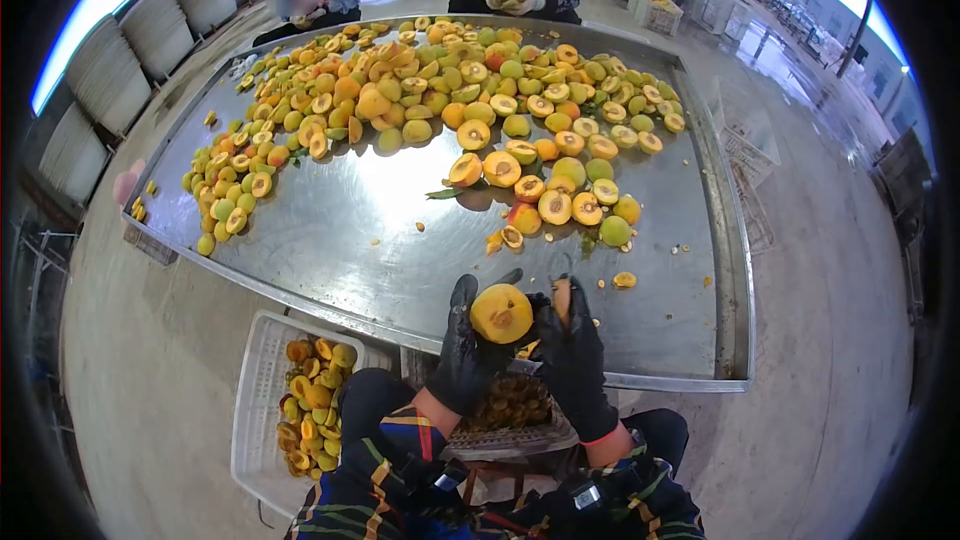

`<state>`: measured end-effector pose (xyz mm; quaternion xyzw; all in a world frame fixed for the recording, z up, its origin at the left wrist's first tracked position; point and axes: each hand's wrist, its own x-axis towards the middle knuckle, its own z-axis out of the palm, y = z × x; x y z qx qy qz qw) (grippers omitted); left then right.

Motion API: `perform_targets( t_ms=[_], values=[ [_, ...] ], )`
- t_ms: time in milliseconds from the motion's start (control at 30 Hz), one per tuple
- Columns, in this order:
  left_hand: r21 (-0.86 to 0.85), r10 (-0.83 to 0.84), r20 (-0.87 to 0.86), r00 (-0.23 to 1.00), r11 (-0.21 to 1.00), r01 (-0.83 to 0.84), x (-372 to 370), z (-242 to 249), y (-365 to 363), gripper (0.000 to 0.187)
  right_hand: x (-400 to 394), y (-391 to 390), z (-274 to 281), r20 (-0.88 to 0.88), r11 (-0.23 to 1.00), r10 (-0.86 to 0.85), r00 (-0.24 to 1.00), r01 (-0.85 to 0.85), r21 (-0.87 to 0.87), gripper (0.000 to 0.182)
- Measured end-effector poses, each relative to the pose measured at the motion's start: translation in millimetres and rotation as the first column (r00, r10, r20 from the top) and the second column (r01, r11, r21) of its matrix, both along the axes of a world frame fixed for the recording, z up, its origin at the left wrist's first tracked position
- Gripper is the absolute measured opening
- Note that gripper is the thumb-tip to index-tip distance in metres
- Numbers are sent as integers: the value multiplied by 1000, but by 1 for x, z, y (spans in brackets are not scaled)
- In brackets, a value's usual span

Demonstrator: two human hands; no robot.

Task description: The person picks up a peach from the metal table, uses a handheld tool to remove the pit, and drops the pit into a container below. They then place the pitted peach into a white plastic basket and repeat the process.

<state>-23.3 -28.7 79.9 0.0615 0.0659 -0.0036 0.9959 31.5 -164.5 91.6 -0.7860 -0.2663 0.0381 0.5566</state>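
White crate (250,420): low down, on the L. Lots of cut fruit (318,410) in it, yellow & green, some w/ brown middles.
Low basket (520,443): b/w the person's knees (658,432), by the near table edge. Has a heap of brown bits (503,402); too small to tell what.
Far crate (652,20): white, up top, R of center. Yellow stuff in it, too far off to tell more.
Metal table (335,230): big, shiny, w/ a raised rim. Big fruit pile (420,90) on the far side, yellow, orange & green, some pcs cut open. A few leaves (445,194) too.
Held fruit (502,313): in the L hand (462,350), over the near table edge. Round, yellow-orange, w/ a brown patch facing up. Can't tell if it's whole.
L hand grip: black glove, fingers curled round the held fruit.
R hand (575,350) grip: black glove, just beside the held fruit, holding a tan tool (562,302) tight, thumb along it. Tip's too blurry to tell.
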Motion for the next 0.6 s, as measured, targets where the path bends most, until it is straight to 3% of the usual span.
perform_targets(
  t_ms=[67,100,200,233,333,367,400,467,567,600],
  values=[
    [292,132,0,991,948,-126,5,-8,3,62,3,-5,1,38,1000,-16,999,15,21,53],
    [234,203,-135,970,958,-168,10,-6,3,66,2,-9,1,29,997,36,999,-34,-63,57],
    [244,251,-141,958,946,-212,13,-11,7,65,-7,-7,23,-139,981,86,987,-108,-159,60],
    [100,186,-149,971,980,-173,14,-14,10,66,-11,-7,21,-87,976,122,989,-135,-171,58],
    [28,167,-166,972,986,-165,16,-11,7,68,-20,-13,2,-96,925,259,961,-275,-263,55],
    [28,167,-171,971,986,-164,16,-9,6,68,-21,-10,10,-219,905,244,945,-303,-299,51],
    [36,158,-154,975,987,-154,15,-7,5,63,-22,-9,7,-224,905,242,944,-303,-299,51],
    [43,145,-140,979,989,-140,14,-10,3,58,-26,-6,-3,21,968,215,976,-211,-133,50],
    [65,148,-123,981,988,-141,12,-17,4,56,-29,-6,-4,-21,951,205,978,-205,-234,49],
    [174,189,-140,972,971,-164,13,-14,2,59,-30,-6,-5,-23,951,204,979,-204,-234,49]
  ],
)
